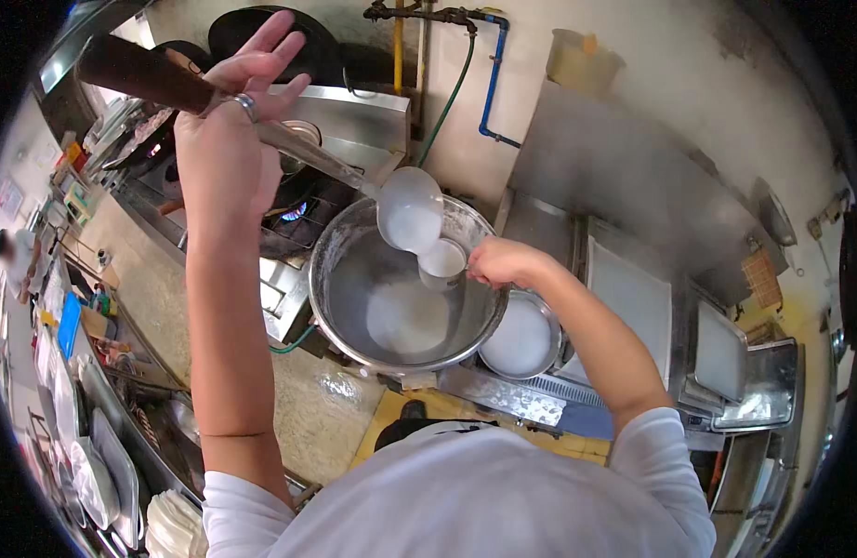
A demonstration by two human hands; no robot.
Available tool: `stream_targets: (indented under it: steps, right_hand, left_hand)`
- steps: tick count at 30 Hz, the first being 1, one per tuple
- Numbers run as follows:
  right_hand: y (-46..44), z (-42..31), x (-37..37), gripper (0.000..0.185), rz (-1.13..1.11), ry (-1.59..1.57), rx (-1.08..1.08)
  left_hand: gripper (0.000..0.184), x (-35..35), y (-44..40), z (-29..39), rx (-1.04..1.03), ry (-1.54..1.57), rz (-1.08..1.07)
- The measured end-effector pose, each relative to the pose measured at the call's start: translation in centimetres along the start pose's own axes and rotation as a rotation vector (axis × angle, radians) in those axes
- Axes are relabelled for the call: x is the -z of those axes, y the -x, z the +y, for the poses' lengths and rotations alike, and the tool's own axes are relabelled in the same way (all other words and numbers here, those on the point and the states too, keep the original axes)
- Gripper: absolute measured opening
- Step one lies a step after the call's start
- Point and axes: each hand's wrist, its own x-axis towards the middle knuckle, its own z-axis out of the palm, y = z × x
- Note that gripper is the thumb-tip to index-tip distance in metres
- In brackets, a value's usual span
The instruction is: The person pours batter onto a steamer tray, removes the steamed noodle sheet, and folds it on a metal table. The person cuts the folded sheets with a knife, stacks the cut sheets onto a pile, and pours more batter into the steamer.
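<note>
My left hand [229,130] grips a large ladle [410,197] by its shaft near the brown wooden handle, with some fingers stretched out. White liquid lies in the ladle's bowl, which is tilted over a deep metal pot [322,302]. Just below its lip, a small metal cup [441,262] holds white liquid; my right hand [499,262] is closed on the cup's handle. More white liquid [405,316] covers part of the pot's bottom. Right of the pot, a round metal bowl [555,352] contains white liquid.
Behind my left forearm, a gas burner [295,212] shows a blue flame. Dark woks [270,56] stand at the back left. White-filled rectangular trays [628,288] are at the right, near a metal container [758,400]. Another person [19,260] stands far left.
</note>
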Motion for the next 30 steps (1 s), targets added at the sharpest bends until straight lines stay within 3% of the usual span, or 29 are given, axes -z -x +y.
stream_targets:
  steps: [2, 6, 12, 16, 21, 25, 30]
  right_hand:
    - [0.1, -0.5, -0.1, 0.016, -0.004, 0.001, -0.016]
    - [1.2, -1.4, -0.3, 0.015, 0.005, 0.035, -0.019]
    - [1.4, -0.1, -0.9, 0.015, -0.005, 0.058, -0.016]
    - [2.7, -0.3, -1.1, 0.017, -0.012, 0.132, -0.026]
    - [4.0, 0.0, -1.4, 0.018, 0.016, 0.083, 0.031]
    - [6.9, -2.1, -1.6, 0.019, 0.072, 0.055, -0.037]
    - [8.7, -1.5, -1.4, 0.017, 0.122, -0.124, -0.026]
  left_hand:
    - [0.032, -1.1, 0.4, 0.6, 0.031, 0.114, -0.035]
    - [0.033, -1.0, 0.9, 0.5, -0.081, 0.053, -0.231]
    - [0.031, 1.0, 1.4, 0.1, -0.105, 0.009, -0.062]
    - [0.025, 2.8, 2.9, -2.1, 0.004, -0.155, 0.265]
    - [0.023, 7.9, 9.1, -10.1, 0.092, -0.461, 0.235]
    - [0.028, 8.4, 14.4, -14.3, 0.255, -0.481, 0.253]
    - [0.013, 8.9, 17.3, -16.5, 0.375, -0.499, 0.18]
